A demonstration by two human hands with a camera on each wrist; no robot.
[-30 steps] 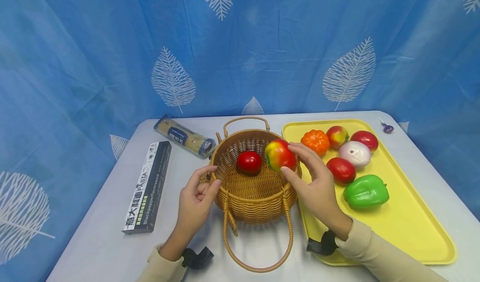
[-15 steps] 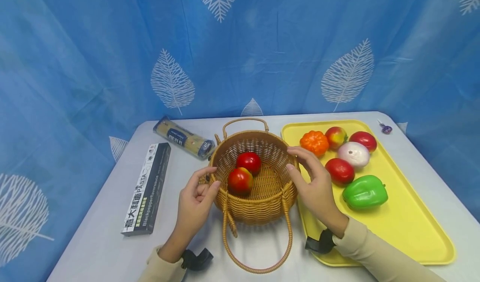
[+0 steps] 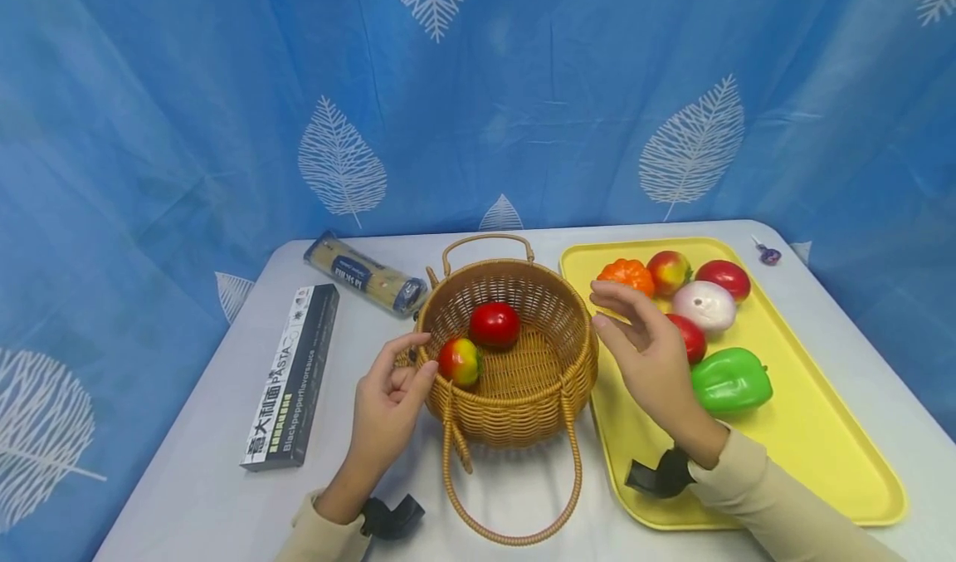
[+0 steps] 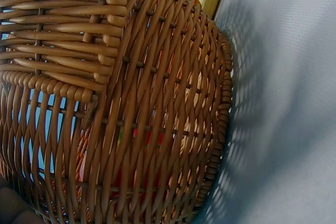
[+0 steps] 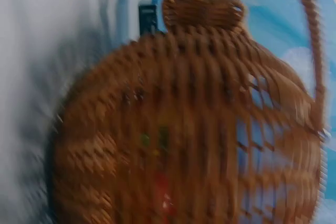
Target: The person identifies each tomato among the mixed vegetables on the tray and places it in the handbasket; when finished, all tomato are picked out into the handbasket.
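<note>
A brown wicker basket (image 3: 515,417) with two handles stands mid-table, filling both wrist views. My left hand (image 3: 388,404) grips its left rim between thumb and fingers; part of that hand (image 4: 13,208) shows dark at the lower left of its wrist view. Inside the basket lie a glossy red fruit or vegetable (image 3: 495,324) and a red-and-yellow mango-like fruit (image 3: 459,361), the latter against the left wall. My right hand (image 3: 653,359) hovers just right of the rim, over the tray's near-left part, fingers loosely bent and holding nothing.
On the right, a yellow tray (image 3: 807,462) bears a green pepper (image 3: 730,381), an onion (image 3: 704,306), an orange pumpkin (image 3: 626,275) and several red pieces. A black-and-white pasta box (image 3: 291,379) and a spaghetti packet (image 3: 366,271) lie left. A lollipop (image 3: 768,254) sits at the back right.
My right hand let the red-and-yellow fruit drop into the basket, where it rolled to the left wall. That hand then drew away rightward. My left hand stayed at the rim.
</note>
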